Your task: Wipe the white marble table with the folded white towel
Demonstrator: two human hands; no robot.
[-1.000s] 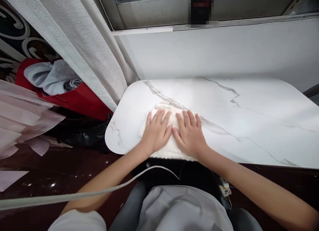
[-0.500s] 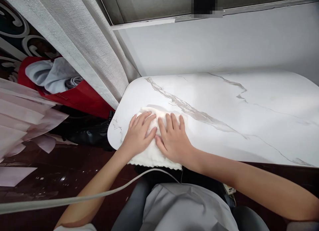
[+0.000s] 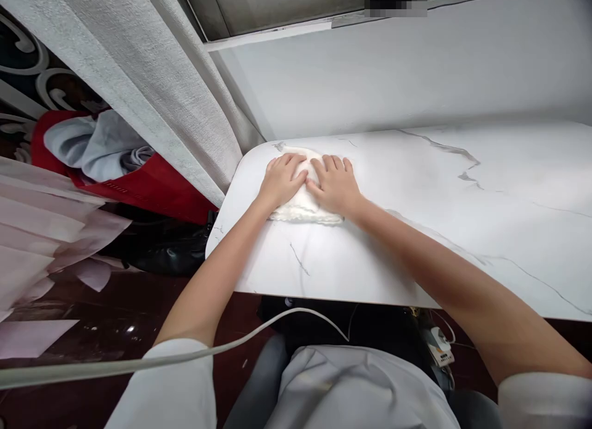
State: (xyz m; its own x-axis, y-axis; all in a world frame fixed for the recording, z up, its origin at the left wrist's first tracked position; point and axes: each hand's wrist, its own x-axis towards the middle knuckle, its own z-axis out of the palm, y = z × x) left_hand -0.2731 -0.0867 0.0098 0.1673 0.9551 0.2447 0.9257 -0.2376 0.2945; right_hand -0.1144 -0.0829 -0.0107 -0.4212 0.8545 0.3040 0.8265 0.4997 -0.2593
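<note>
A fluffy white cloth lies on the white marble-patterned table, toward its far left part. On the cloth's left side rests my left hand, palm down with fingers stretched out. My right hand presses flat on the cloth's right side, its fingers slightly spread. The thumbs nearly meet in the middle. Part of the cloth is hidden beneath both hands, and its ragged near edge shows between my wrists.
A pale curtain hangs at the table's left corner. Left of it stands a red bag with grey fabric inside. A white cable crosses in front of my lap. A power strip sits below the table's front edge.
Both hands have slid the cloth away from me, from the table's front edge toward the wall. The cloth no longer hangs over the front edge.
</note>
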